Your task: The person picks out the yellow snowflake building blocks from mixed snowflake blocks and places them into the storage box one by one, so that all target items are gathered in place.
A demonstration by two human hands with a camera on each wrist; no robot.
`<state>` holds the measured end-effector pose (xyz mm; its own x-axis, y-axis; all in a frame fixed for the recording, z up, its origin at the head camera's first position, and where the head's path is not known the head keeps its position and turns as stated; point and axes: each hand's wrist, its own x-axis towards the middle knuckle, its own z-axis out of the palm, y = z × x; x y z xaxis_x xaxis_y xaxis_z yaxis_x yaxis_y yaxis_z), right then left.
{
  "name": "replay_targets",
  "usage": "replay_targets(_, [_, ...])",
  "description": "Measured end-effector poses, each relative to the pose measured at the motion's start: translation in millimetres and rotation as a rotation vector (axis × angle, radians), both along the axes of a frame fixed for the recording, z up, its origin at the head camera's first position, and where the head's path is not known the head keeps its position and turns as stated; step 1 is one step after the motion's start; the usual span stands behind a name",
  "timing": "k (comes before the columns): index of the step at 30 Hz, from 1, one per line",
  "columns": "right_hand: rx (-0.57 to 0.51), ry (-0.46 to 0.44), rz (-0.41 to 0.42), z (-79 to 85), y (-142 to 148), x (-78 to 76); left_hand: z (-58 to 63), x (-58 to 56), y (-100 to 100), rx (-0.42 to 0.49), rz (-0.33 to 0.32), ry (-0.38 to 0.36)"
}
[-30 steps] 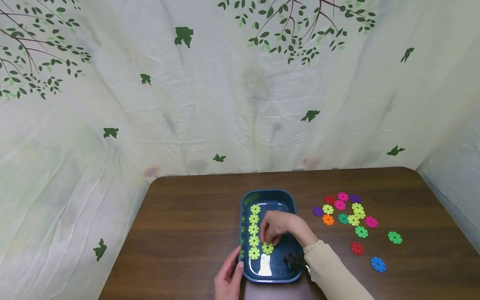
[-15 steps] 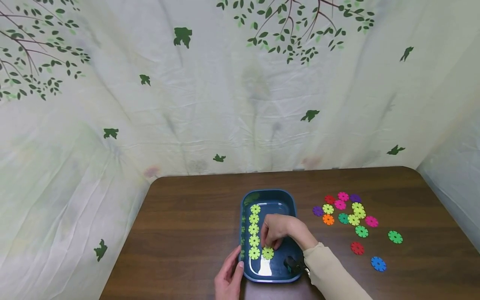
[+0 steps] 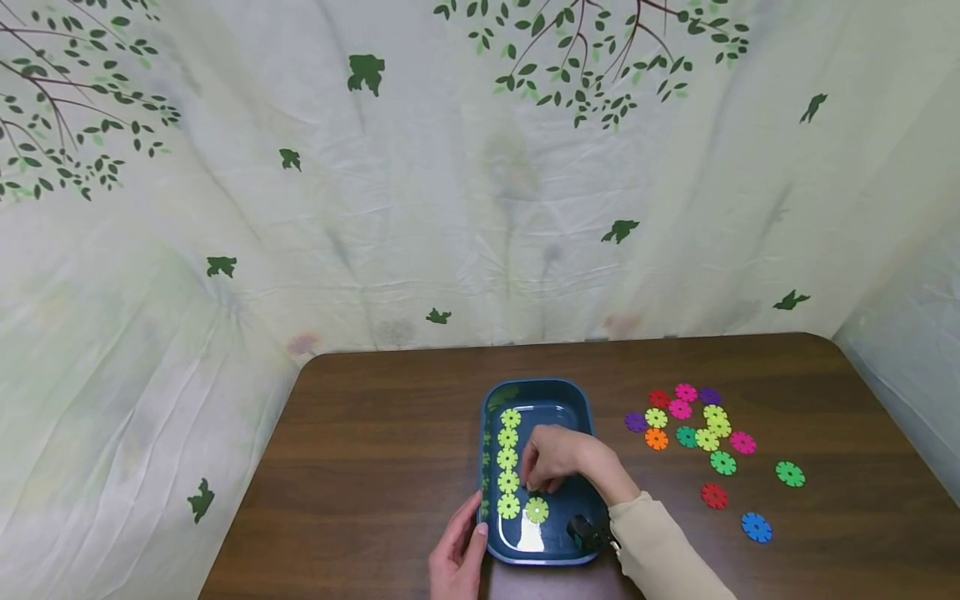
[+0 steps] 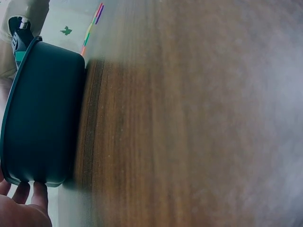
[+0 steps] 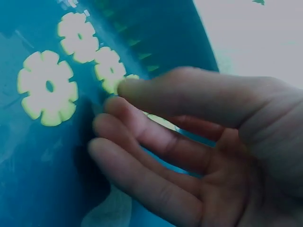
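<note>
A blue tray point(image 3: 566, 410) holds a column of several yellow-green notched plastic discs point(image 3: 507, 459) along its left side. One more yellow-green disc point(image 3: 536, 510) lies flat to the right of the column's near end. Just beyond that disc, my right hand point(image 3: 558, 454) hovers inside the tray. In the right wrist view its thumb and bent fingers point(image 5: 161, 189) are apart from the single disc point(image 5: 35, 90), and no disc shows between them. My left hand point(image 3: 456, 554) touches the tray's left outer wall; in the left wrist view its fingertips point(image 4: 40, 189) meet that wall.
On the brown table point(image 3: 375, 467), right of the tray, lie scattered notched discs: pink point(image 3: 743, 442), red point(image 3: 715, 497), blue point(image 3: 757, 527), green point(image 3: 790, 474), orange point(image 3: 656, 439), purple point(image 3: 635, 422) and several yellow ones. A leaf-patterned cloth point(image 3: 480, 208) hangs behind the table.
The single yellow-green disc has shifted slightly toward the near side, and my right fingers have come off it. My left hand and the tray have stayed put.
</note>
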<state>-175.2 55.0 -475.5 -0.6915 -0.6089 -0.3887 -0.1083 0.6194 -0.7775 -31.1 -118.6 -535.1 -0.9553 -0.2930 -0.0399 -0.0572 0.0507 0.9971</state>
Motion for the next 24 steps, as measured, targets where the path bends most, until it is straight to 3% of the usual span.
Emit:
replay_targets(10, [-0.064, 0.151, 0.018, 9.1, 3.1, 2.8, -3.2, -0.9, -1.0, 0.009, -0.012, 0.054])
replay_targets(17, [-0.085, 0.268, -0.039, 20.3, 9.0, 10.1, -3.7, -1.7, -0.8, 0.011, -0.013, 0.073])
replay_targets(24, [-0.126, 0.299, -0.122, 21.6, 19.4, 20.5, -3.2, -1.6, -0.1, -0.001, -0.004, 0.047])
